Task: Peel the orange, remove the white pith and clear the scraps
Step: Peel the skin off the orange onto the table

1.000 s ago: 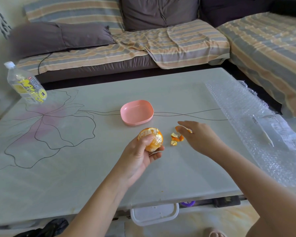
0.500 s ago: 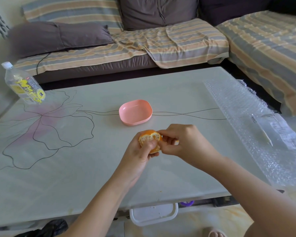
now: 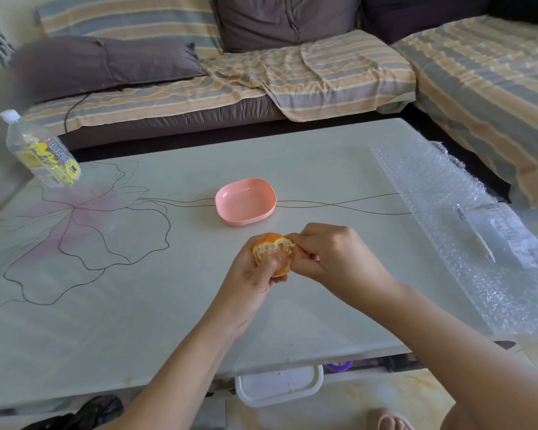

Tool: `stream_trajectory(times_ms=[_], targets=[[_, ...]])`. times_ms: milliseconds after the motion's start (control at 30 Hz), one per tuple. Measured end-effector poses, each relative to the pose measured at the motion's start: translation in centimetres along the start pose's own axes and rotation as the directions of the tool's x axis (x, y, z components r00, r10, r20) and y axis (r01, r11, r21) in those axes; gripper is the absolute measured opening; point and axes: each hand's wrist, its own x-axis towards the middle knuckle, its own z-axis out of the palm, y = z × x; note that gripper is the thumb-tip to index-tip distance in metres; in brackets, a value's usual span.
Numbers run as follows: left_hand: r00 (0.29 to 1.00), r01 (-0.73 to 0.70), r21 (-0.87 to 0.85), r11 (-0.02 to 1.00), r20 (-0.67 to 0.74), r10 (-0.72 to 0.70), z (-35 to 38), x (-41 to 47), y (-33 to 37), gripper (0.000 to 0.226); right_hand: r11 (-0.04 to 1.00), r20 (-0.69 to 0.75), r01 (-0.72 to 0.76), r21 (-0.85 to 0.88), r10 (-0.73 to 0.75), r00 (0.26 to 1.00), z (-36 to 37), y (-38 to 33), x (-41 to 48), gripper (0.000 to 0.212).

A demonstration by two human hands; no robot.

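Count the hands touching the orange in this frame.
2. The left hand grips the orange from the left, with its thumb across the peeled face. The right hand pinches at the fruit's right side.

the right hand has returned to the orange and now pinches it.
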Motion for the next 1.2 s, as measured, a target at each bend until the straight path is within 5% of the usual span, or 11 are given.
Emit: stream_trajectory(times_ms=[367,800,1200], targets=[[0.997,-0.009,-0.014,1.000,0.071,0.010,-0.8,-0.1,0.3,0.056,0.919,0.202,-0.227,0.322,0.168,0.965,-1.8,0.8,0.4,0.014],[0.998,-0.061,0.099,0.993,0.005,0.060,0.0,-0.1,0.1,0.053,0.968,0.059,-0.249,0.026,0.247,0.967,-0.6,-0.8,0.1,0.017],[0.987,0.149,-0.359,0.921,0.104,-0.119,0.3,-0.4,1.6,0.050,0.709,0.137,-0.564,0.424,0.565,0.814,-1.8,1.0,0.9,0.019]])
